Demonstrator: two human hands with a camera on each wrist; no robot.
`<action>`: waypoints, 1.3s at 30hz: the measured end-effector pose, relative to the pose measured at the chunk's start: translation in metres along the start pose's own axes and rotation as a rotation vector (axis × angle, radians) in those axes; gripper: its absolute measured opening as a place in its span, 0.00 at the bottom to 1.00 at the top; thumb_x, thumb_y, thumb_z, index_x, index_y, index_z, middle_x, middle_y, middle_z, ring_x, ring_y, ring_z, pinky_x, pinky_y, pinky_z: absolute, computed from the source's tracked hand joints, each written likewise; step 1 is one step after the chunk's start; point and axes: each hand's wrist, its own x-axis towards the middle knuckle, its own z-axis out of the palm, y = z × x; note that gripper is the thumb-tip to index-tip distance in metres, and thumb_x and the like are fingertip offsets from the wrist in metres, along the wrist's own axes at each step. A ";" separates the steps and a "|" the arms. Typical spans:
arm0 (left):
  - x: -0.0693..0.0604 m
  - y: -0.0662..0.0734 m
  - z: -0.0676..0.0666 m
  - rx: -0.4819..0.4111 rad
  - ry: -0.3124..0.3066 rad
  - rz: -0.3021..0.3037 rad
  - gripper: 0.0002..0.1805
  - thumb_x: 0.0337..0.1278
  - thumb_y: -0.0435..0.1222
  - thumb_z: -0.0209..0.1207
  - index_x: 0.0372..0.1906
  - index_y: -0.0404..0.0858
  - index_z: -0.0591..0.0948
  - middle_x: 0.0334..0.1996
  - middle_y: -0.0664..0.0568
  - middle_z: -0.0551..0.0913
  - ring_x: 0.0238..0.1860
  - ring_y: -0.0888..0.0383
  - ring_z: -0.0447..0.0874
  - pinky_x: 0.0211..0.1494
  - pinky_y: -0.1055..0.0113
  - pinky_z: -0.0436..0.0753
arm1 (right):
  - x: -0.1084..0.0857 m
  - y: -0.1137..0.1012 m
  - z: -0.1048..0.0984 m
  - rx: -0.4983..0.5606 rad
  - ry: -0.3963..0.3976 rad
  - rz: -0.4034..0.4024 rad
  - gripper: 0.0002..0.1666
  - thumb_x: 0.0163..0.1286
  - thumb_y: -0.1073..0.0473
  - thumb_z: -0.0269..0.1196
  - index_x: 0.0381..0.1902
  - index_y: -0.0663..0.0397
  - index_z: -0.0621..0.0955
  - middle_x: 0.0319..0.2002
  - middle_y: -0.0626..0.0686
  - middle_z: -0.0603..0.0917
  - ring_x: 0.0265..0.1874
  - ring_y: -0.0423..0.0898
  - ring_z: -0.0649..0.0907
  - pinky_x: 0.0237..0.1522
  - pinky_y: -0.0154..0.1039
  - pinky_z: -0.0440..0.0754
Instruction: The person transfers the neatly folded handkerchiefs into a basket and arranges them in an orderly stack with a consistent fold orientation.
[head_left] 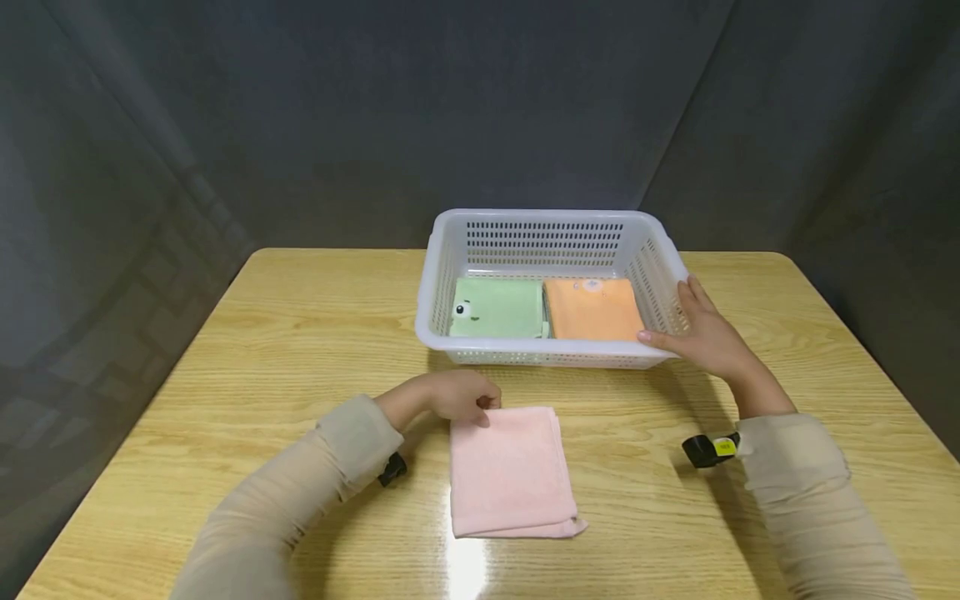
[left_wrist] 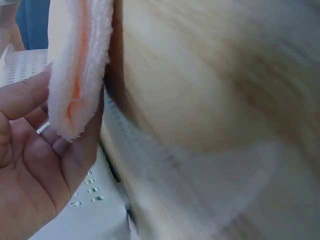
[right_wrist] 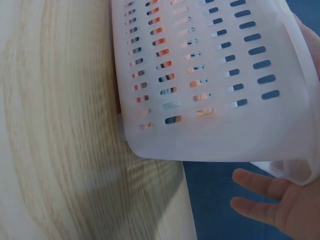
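Observation:
A folded pink towel [head_left: 513, 475] lies on the table in front of the basket. My left hand [head_left: 456, 395] pinches its far left corner, and the left wrist view shows the folded edge [left_wrist: 97, 55] between thumb and fingers. A white plastic basket [head_left: 547, 344] with slotted walls stands farther back. At its near right corner rests my right hand [head_left: 711, 340], thumb at the front rim and fingers along the right side. In the right wrist view two fingers [right_wrist: 257, 185] reach out straight beside the basket. Inside lie a folded green towel [head_left: 502, 307] and a folded orange towel [head_left: 594, 315].
The wooden table [head_left: 300, 333] carries all of this, its far edge just behind the basket. Dark grey curtains [head_left: 375, 125] hang behind and at both sides. A small black device [head_left: 701, 451] sits at the right wrist.

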 end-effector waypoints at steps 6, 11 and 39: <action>-0.001 -0.004 0.001 -0.050 -0.009 0.020 0.04 0.49 0.32 0.58 0.27 0.42 0.74 0.21 0.59 0.67 0.27 0.64 0.65 0.33 0.72 0.66 | -0.001 -0.002 -0.001 0.007 -0.010 0.012 0.63 0.51 0.38 0.60 0.64 0.56 0.32 0.64 0.52 0.24 0.58 0.70 0.41 0.47 0.69 0.46; -0.003 -0.006 0.001 -0.120 -0.007 0.030 0.07 0.49 0.32 0.57 0.36 0.42 0.77 0.25 0.59 0.72 0.30 0.64 0.69 0.37 0.72 0.69 | -0.001 -0.003 -0.001 0.011 -0.013 0.026 0.63 0.50 0.38 0.60 0.64 0.55 0.32 0.64 0.52 0.24 0.59 0.69 0.40 0.47 0.69 0.45; -0.012 0.002 -0.014 -0.350 0.063 0.210 0.09 0.54 0.30 0.52 0.41 0.37 0.78 0.32 0.57 0.75 0.33 0.63 0.69 0.39 0.70 0.70 | 0.000 0.000 0.000 0.009 -0.006 0.002 0.63 0.51 0.38 0.60 0.64 0.56 0.32 0.64 0.52 0.24 0.58 0.70 0.41 0.46 0.70 0.47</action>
